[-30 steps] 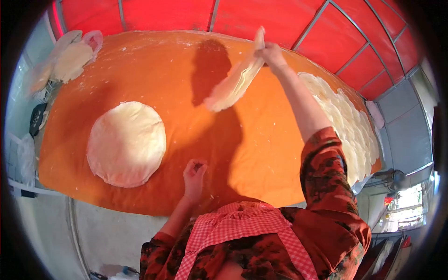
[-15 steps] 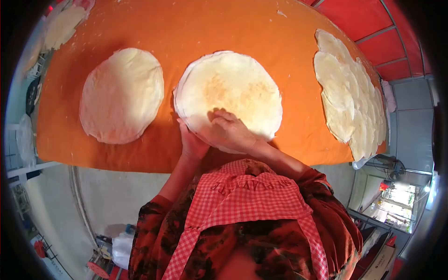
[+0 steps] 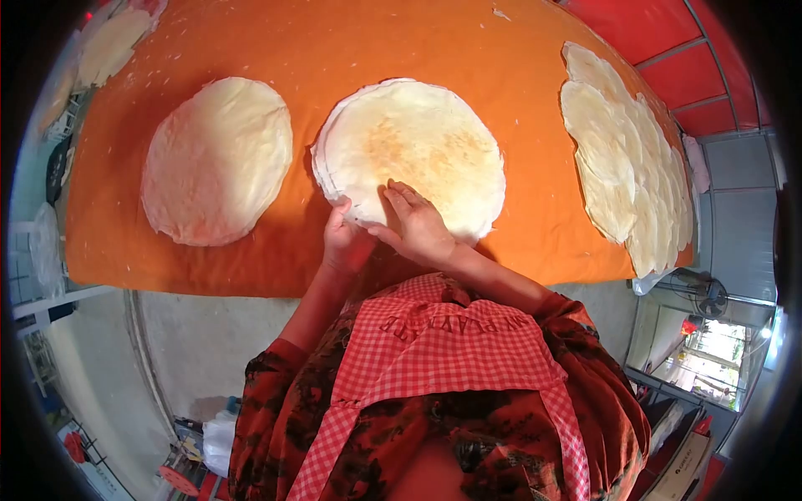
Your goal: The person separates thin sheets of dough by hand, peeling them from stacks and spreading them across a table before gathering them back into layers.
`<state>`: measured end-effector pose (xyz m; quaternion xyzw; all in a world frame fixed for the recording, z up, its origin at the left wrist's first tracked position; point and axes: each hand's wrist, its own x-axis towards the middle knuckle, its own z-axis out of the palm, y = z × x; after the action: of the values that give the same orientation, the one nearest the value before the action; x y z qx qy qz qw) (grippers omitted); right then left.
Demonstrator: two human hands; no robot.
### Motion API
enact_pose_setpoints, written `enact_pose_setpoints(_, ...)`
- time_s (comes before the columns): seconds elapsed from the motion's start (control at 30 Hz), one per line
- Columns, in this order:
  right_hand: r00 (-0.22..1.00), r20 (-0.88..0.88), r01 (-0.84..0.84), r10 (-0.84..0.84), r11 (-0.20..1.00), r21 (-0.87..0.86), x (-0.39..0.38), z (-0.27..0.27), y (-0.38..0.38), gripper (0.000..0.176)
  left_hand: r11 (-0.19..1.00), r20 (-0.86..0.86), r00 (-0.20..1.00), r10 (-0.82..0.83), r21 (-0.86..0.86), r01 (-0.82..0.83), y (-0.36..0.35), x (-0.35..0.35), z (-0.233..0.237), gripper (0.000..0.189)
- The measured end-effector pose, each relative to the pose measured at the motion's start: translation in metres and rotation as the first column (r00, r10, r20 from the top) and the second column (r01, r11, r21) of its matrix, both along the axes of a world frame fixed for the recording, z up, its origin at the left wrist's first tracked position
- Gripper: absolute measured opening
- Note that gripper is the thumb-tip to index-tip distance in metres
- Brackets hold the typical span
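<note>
In front of me lies a stack of round, thin flatbreads (image 3: 434,142), pale with brown toasted patches on the top one. My left hand (image 3: 345,240) grips the near-left edge of the stack, its thumb on top and its other fingers mostly hidden. On the near part of the top flatbread rests my right hand (image 3: 422,228), fingers stretched out and palm down, holding nothing. Another pale pile of flatbread (image 3: 219,163) sits to the left, apart from both hands.
An orange cloth (image 3: 535,242) covers the table. Many overlapping flatbreads (image 3: 618,159) spread along its right side, and more flatbread (image 3: 113,46) shows at the far left corner. A red-checked apron (image 3: 451,351) is on my body, close to the table edge. A fan (image 3: 710,296) stands lower right.
My left thumb has come up onto the stack's near edge. My right hand has shifted slightly, with its thumb now spread toward the left hand. The view has tilted a little.
</note>
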<state>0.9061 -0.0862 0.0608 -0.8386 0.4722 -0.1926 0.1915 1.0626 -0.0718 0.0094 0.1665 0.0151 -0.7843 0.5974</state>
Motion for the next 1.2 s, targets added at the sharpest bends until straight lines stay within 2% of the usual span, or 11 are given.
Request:
enact_pose_setpoints(0.3, 0.998, 0.03, 0.057, -0.055, 0.998, -0.041, 0.01, 0.005, -0.002, 0.051, 0.991, -0.12, 0.989, -0.084, -0.115, 0.07, 0.002, 0.006, -0.001, 0.055)
enact_pose_setpoints(0.5, 0.997, 0.071, 0.035, -0.031, 0.998, -0.055, 0.009, 0.009, -0.002, 0.041, 0.995, 0.207, 0.976, -0.064, -0.065, 0.079, 0.002, 0.007, -0.006, 0.047)
enact_pose_setpoints(0.6, 1.0, 0.031, 0.012, -0.003, 0.962, -0.274, 0.016, 0.003, 0.003, 0.039, 0.998, 0.327, 0.943, -0.056, 0.005, 0.057, 0.001, 0.005, -0.015, 0.041)
enact_pose_setpoints(0.7, 0.979, -0.119, 0.182, -0.166, 0.973, 0.144, 0.007, 0.004, 0.002, 0.028, 0.991, 0.439, 0.895, -0.08, 0.129, 0.025, 0.002, 0.006, -0.026, 0.033)
enact_pose_setpoints(0.8, 0.971, -0.007, 0.231, -0.238, 0.936, 0.264, -0.013, 0.009, -0.022, 0.021, 0.981, 0.44, 0.894, -0.083, 0.192, -0.003, 0.003, 0.006, -0.024, 0.024)
enact_pose_setpoints(0.87, 0.916, 0.147, 0.263, -0.374, 0.834, 0.485, -0.032, 0.026, -0.046, 0.022, 0.987, 0.47, 0.878, -0.089, 0.16, 0.014, 0.005, 0.008, -0.035, 0.02)
enact_pose_setpoints(0.93, 0.93, 0.252, 0.102, -0.269, 0.845, 0.525, -0.097, 0.016, -0.115, 0.023, 0.989, 0.504, 0.859, -0.09, 0.146, 0.018, 0.005, 0.008, -0.047, 0.016)
enact_pose_setpoints(0.97, 0.871, 0.352, 0.093, -0.342, 0.82, 0.565, -0.133, 0.022, -0.154, 0.033, 0.989, 0.524, 0.847, -0.093, 0.147, 0.017, 0.005, 0.008, -0.051, 0.015)
enact_pose_setpoints(1.0, 0.864, 0.405, 0.285, -0.299, 0.954, 0.095, -0.191, -0.012, -0.213, 0.04, 0.989, 0.544, 0.834, -0.097, 0.147, 0.019, 0.005, 0.009, -0.054, 0.014)
enact_pose_setpoints(1.07, 0.957, 0.05, 0.271, -0.285, 0.944, 0.189, -0.174, 0.148, -0.206, 0.024, 0.988, 0.545, 0.831, -0.112, 0.147, 0.037, 0.004, 0.01, -0.057, 0.019)
enact_pose_setpoints(1.2, 0.93, -0.201, 0.283, -0.309, 0.948, -0.147, -0.108, 0.257, -0.154, 0.015, 0.996, 0.325, 0.944, 0.052, 0.046, -0.071, 0.006, 0.007, -0.019, 0.033)
